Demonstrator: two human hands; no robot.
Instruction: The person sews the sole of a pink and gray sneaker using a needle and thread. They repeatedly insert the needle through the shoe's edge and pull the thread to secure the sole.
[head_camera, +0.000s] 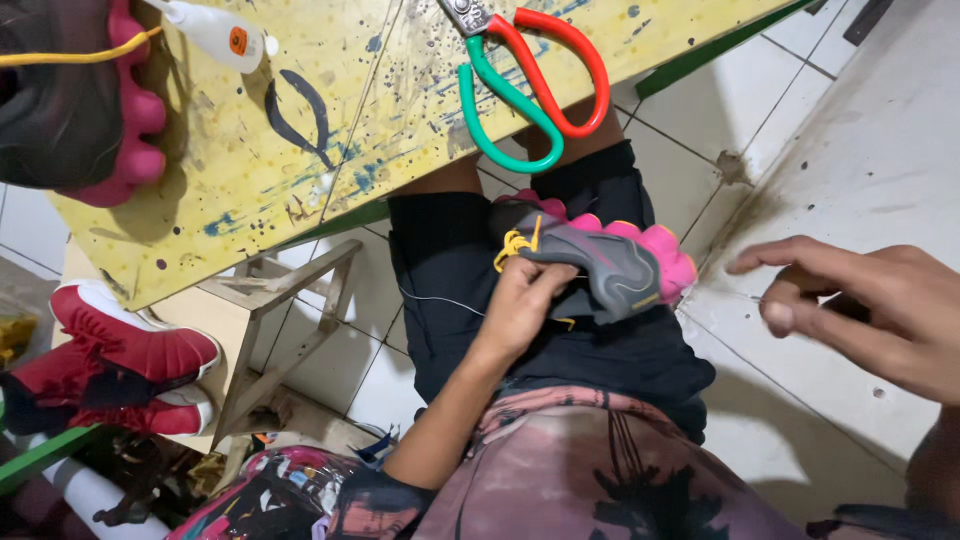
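From my head camera, looking down at my lap: my left hand (520, 300) has its grip closed around a grey and pink shoe (610, 262), pressing it against my dark shorts (450, 270). The shoe lies on its side on my thigh, its lumpy pink sole turned away from me and a knot of yellow lace (513, 247) showing just above my fingers. My right hand (870, 305) is raised well off to the side, thumb and forefinger pinched together on what I take to be a needle; it is too fine to be sure. A thin thread (440, 300) runs across my shorts toward the shoe.

I judge the stitching to be partway through: a pull of thread is drawn out, and no seam is visible to say how much remains.

On the yellow paint-flecked surface (240, 190) above my knees lie red and green scissors (530, 75), a white glue bottle (215, 30) and a second pink-soled shoe (70, 100). Red shoes (130, 365) sit on the floor.
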